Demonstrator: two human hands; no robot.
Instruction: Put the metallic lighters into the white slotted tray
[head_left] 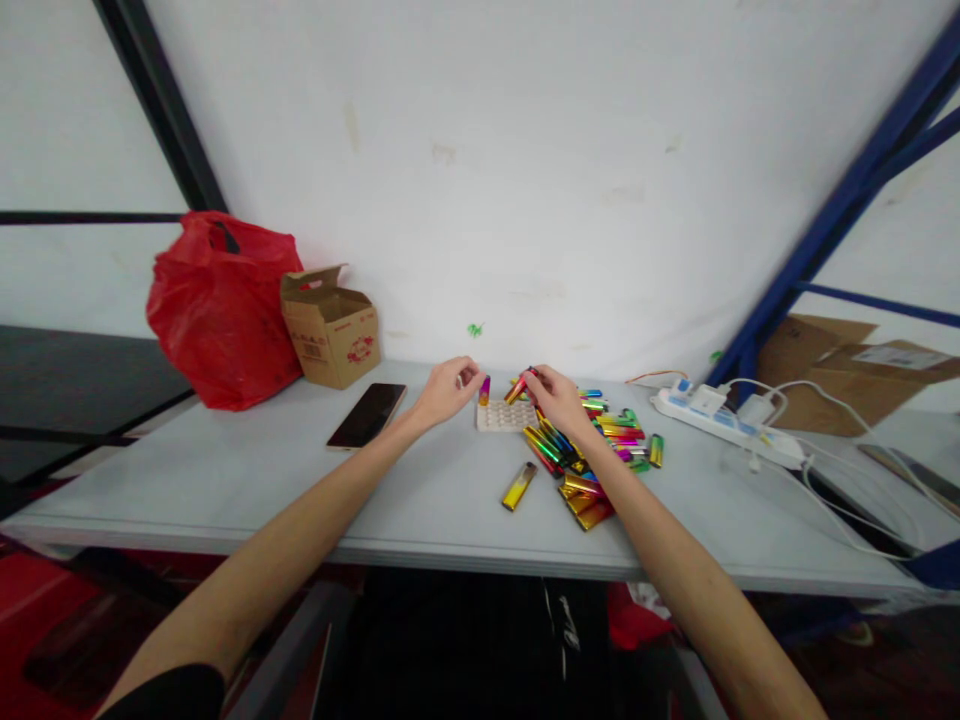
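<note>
My left hand [448, 390] is closed, its fingertips at the upper end of a purple and gold lighter [484, 391], which they seem to pinch. That lighter stands upright at the back left corner of a pale tray [506, 418] with rows of small holes. Between the fingers of my right hand [556, 397], a red and gold lighter [516, 390] is held tilted above the tray's right half. A heap of shiny, many-coloured lighters [547, 448] lies under and beside my right wrist, partly hidden by it. One yellow lighter [518, 487] lies apart, nearer the front edge.
A dark phone [367, 415] lies left of my left hand. Behind it stand an open cardboard box [331, 330] and a red plastic bag [225, 315]. To the right, a white power strip [727, 425] with cables sits near flattened cardboard [832, 375] and a blue metal frame [840, 190].
</note>
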